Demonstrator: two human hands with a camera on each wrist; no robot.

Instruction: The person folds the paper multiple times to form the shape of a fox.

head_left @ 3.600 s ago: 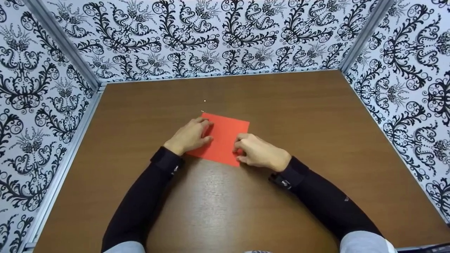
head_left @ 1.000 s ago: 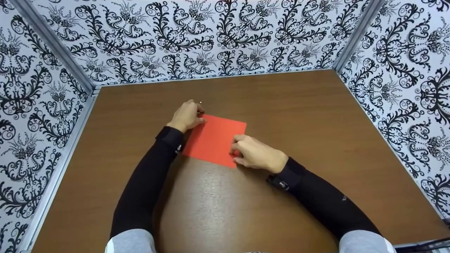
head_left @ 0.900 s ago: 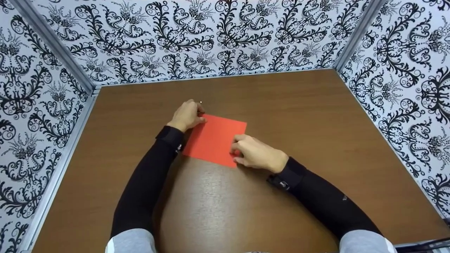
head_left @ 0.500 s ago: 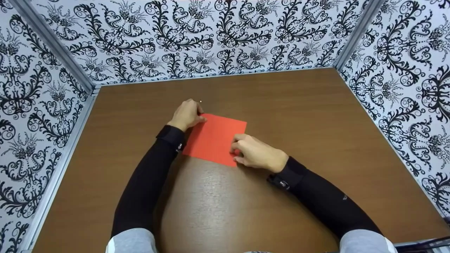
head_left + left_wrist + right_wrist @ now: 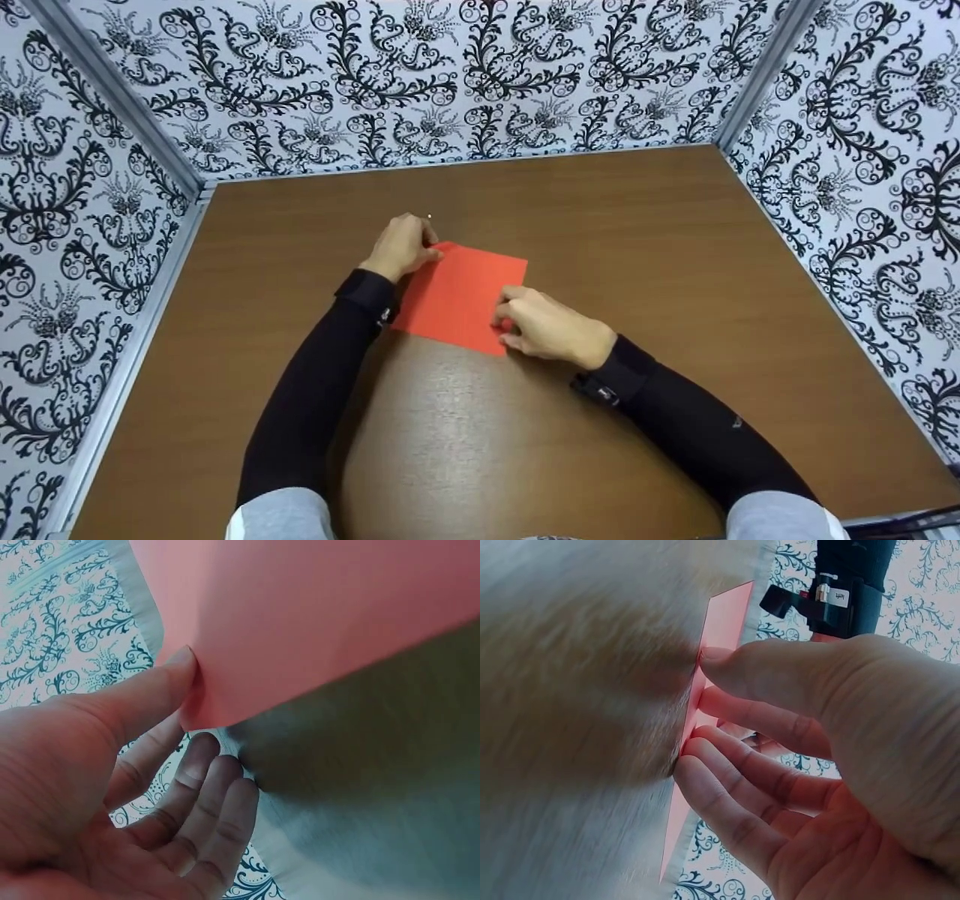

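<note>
A square sheet of red paper (image 5: 459, 298) lies at an angle on the brown table. At its far left corner my left hand (image 5: 401, 246) pinches the paper between thumb and index finger. The left wrist view shows that corner bent up off the table, with the other fingers of the left hand (image 5: 150, 787) loosely bent below it. Along the right edge, the fingertips and thumb of my right hand (image 5: 551, 324) rest on the sheet. In the right wrist view the right hand (image 5: 802, 757) touches the paper (image 5: 727, 619) with fairly straight fingers.
The wooden table (image 5: 637, 225) extends on every side of the paper. Patterned black-and-white walls (image 5: 450, 82) with grey metal posts (image 5: 772, 67) enclose it at the back and both sides. A tiny white speck (image 5: 429, 217) shows just beyond the left hand.
From the middle of the left edge, my left hand has shifted to the far left corner, and that corner has just lifted slightly. The right hand keeps its place on the paper.
</note>
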